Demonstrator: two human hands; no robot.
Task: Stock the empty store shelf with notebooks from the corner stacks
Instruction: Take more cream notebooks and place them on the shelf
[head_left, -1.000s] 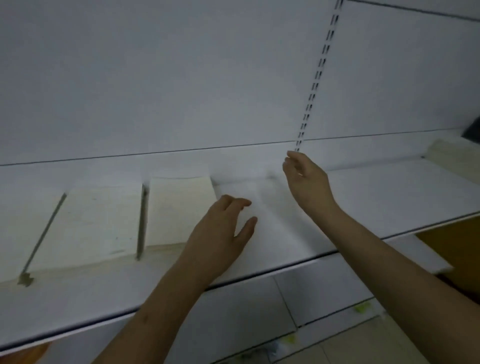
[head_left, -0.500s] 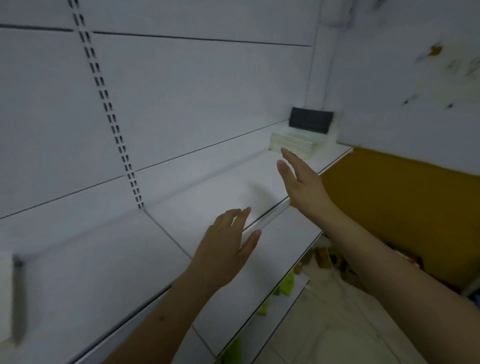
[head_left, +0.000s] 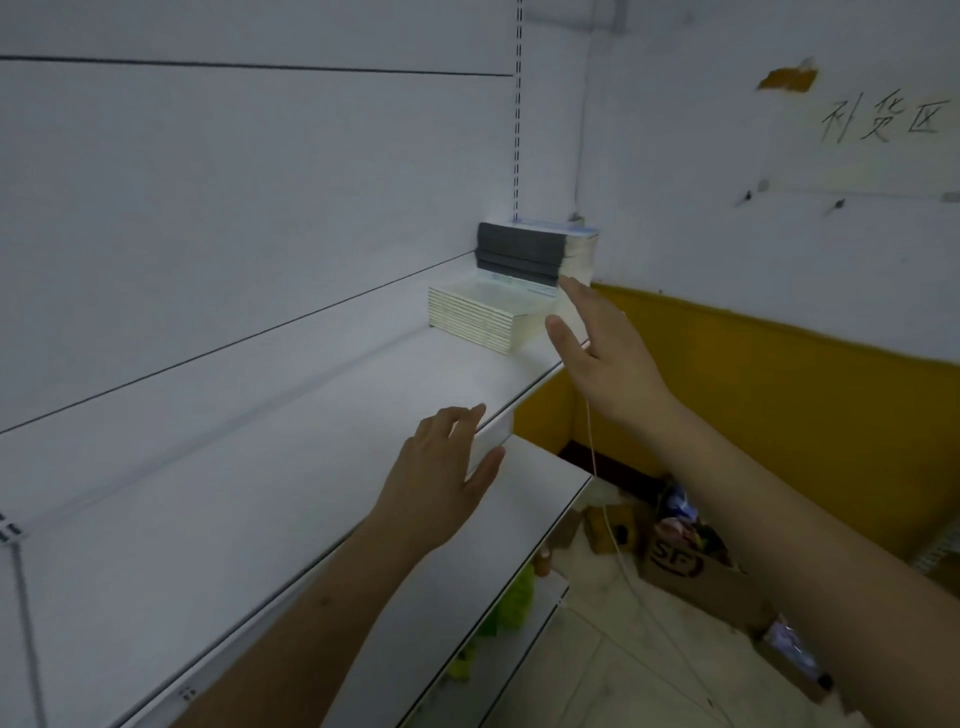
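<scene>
Two notebook stacks sit in the far right corner of the white shelf (head_left: 260, 457). The low stack of cream notebooks (head_left: 483, 314) lies flat in front. Behind it rises a taller stack with dark grey spines (head_left: 522, 252). My right hand (head_left: 597, 353) is open, fingers stretched toward the stacks, its fingertips close to the right side of the cream stack; contact cannot be told. My left hand (head_left: 441, 478) hovers open over the shelf's front edge, well short of the stacks, holding nothing.
A lower white shelf (head_left: 519, 519) juts out below. On the floor at the right lie a cardboard box (head_left: 691, 571), clutter and a thin cord (head_left: 613, 545). A yellow wall band (head_left: 779, 374) runs behind the shelf end.
My view has swung right from the shelf section with placed notebooks to the corner stacks. Both hands have travelled right, and the right hand has closed in on the cream stack.
</scene>
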